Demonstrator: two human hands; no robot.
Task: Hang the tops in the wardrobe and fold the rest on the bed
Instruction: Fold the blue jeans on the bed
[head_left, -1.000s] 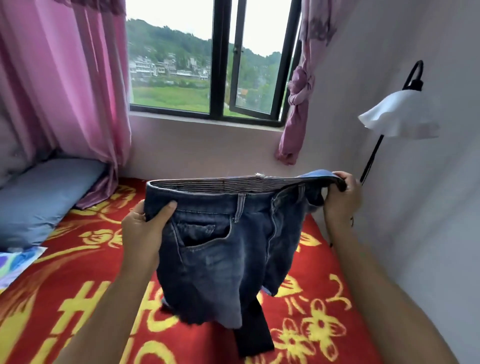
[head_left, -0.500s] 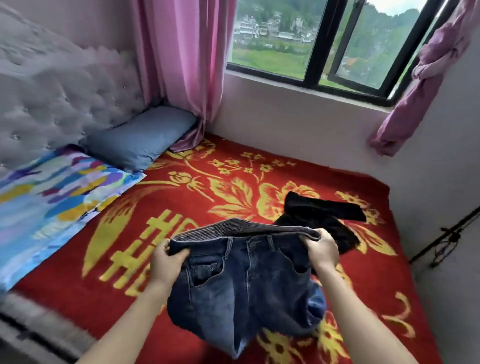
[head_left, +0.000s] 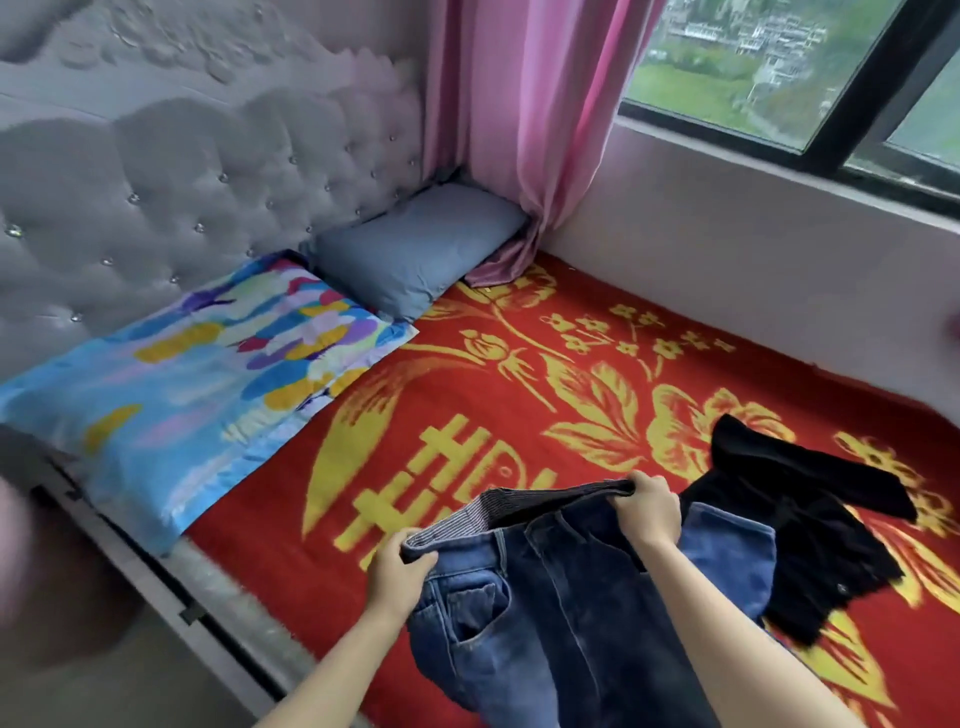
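Red blanket (head_left: 519, 364) with yellow flowers covered the bed before you, with a grey tufted headboard (head_left: 182, 182) along its left end and a dark-framed window (head_left: 753, 67) above the far wall. A pink curtain (head_left: 519, 130) hung in the corner, its hem resting beside a plain blue pillow (head_left: 415, 249). A brightly patterned pillow (head_left: 208, 374) lay next to that one, nearer to you.

You held a pair of blue jeans (head_left: 571, 623) by the waistband over the near part of the bed. Your left hand (head_left: 397, 574) was clamped on the nearer end of the band, fingers curled over its edge. Your right hand (head_left: 649, 506) gripped the farther end in a closed fist. The striped inner lining showed between the two hands. The legs dropped away below the bottom of the view, front pocket facing you.

A crumpled black garment (head_left: 810, 519) lay on the blanket just right of the jeans; you could not tell from this view whether the two touched.
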